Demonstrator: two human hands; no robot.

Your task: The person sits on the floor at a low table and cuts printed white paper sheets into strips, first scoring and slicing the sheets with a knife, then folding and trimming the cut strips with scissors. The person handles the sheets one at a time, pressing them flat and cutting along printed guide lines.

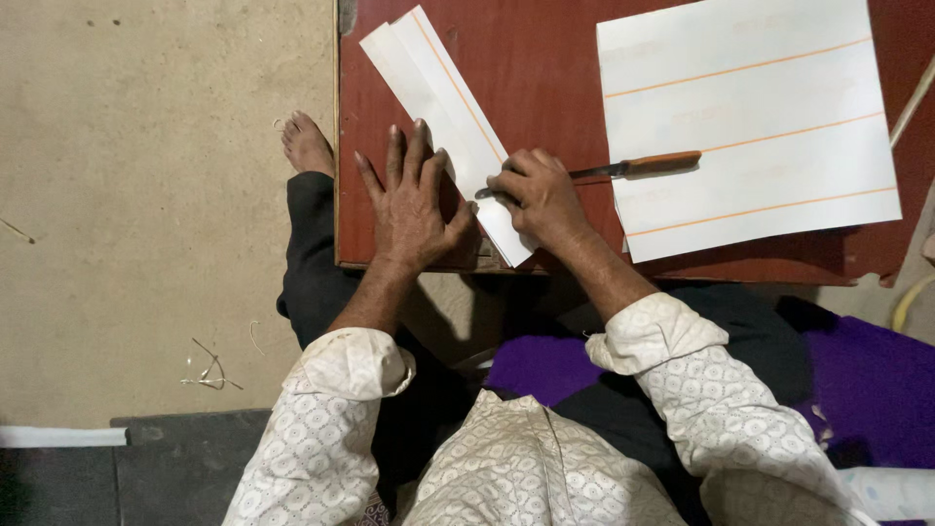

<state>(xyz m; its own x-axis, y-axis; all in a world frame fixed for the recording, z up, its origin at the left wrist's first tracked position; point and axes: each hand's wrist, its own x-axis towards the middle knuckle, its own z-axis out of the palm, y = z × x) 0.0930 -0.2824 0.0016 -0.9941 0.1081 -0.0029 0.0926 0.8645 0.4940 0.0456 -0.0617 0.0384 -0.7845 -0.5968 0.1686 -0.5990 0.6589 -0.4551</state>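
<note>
While the left hand (409, 200) presses flat (fingers spread) on the paper strip (453, 117), the right hand (541, 195) grips a knife (623, 168).

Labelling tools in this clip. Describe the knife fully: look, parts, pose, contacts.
The knife has a slim dark metal blade and an orange-brown handle that looks like wood. It lies nearly flat and almost level across the red-brown table, handle to the right, resting on the edge of the big white sheet. The blade end runs left to the right hand, whose fingers meet its tip on the paper strip. The tip itself is partly hidden.
</note>
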